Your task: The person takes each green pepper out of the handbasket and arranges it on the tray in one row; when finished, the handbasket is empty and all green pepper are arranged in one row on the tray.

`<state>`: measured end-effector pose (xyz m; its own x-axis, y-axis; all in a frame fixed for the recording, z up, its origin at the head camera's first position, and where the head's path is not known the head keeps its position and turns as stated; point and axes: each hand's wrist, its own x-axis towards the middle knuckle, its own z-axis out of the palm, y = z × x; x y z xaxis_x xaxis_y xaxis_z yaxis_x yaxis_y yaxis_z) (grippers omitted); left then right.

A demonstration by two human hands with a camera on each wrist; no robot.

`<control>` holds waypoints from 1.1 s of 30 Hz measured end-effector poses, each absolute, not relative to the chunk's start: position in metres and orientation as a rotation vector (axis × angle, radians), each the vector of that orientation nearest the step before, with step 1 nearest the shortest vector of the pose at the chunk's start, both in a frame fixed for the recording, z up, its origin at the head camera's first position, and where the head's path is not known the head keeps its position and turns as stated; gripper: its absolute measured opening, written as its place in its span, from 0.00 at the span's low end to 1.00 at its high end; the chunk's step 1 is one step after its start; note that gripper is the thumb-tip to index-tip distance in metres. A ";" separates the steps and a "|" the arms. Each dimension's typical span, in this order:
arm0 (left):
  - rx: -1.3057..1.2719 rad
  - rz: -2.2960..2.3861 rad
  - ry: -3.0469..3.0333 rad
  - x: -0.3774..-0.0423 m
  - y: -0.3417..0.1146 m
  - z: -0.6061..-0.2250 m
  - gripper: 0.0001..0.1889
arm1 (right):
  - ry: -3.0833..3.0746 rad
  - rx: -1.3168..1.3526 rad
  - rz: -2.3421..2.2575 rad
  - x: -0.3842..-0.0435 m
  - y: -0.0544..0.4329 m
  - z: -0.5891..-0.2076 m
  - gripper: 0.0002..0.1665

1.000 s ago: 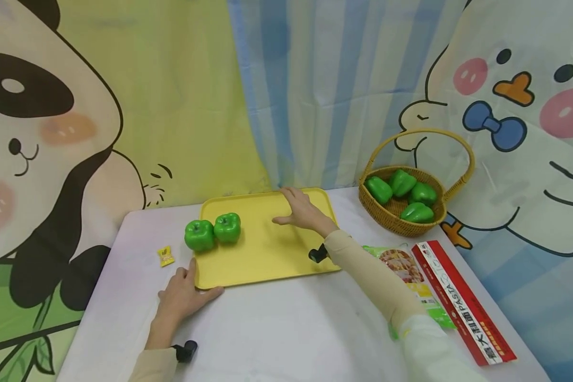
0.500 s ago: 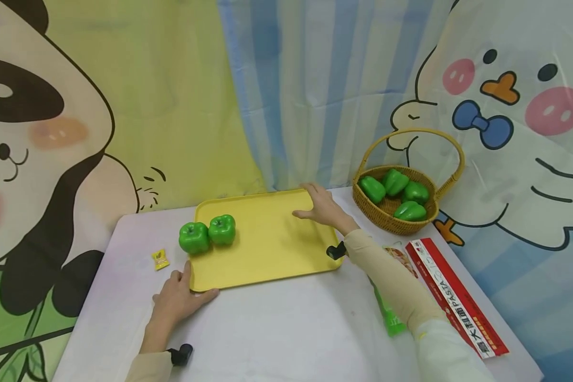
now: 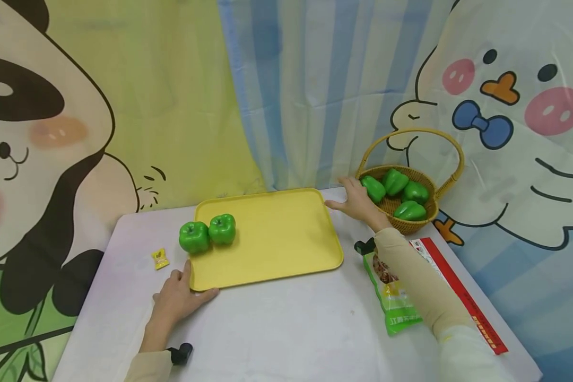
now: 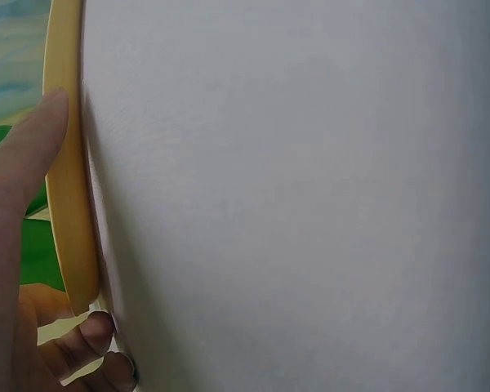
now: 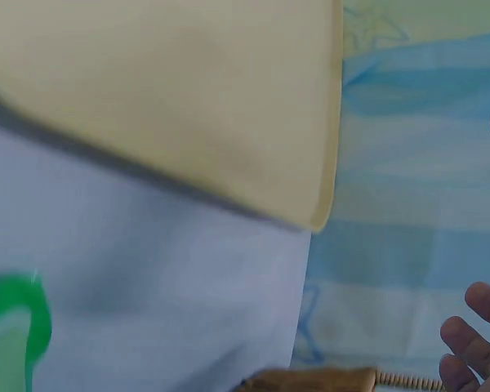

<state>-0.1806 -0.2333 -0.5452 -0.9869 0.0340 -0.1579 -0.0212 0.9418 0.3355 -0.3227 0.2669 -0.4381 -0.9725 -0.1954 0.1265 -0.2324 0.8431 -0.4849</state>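
My left hand (image 3: 174,300) rests at the near-left corner of a yellow tray (image 3: 277,246), thumb along the front edge and fingers by the left side. The left wrist view shows the thumb touching the tray's rim (image 4: 73,204). Two green bell peppers sit side by side at the tray's left: one pepper (image 3: 194,237) by the left edge, the other pepper (image 3: 222,229) to its right. My right hand (image 3: 359,204) is spread, holding nothing, between the tray and a wicker basket (image 3: 413,227). It partly hides the basket's left side. Several green peppers (image 3: 394,181) lie in the basket.
A small yellow wrapped packet (image 3: 160,259) lies left of the tray. Right of the tray are a green food bag (image 3: 396,307) and a long red pasta box (image 3: 477,313), both partly under my right forearm. A printed curtain (image 3: 296,95) hangs behind the table.
My right hand has moved right, from above the tray to beside the basket. My left hand stays at the tray's corner. The head view has shifted slightly.
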 end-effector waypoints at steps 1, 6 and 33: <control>0.009 0.511 2.935 -0.181 -0.233 -0.545 0.69 | -2.943 0.325 0.798 -0.322 0.274 -0.437 0.55; 0.007 0.501 2.941 -0.181 -0.234 -0.545 0.70 | -2.944 0.242 0.820 -0.316 0.308 -0.434 0.57; 0.014 0.501 2.945 -0.181 -0.233 -0.545 0.69 | -2.939 -0.045 0.666 -0.286 0.418 -0.435 0.61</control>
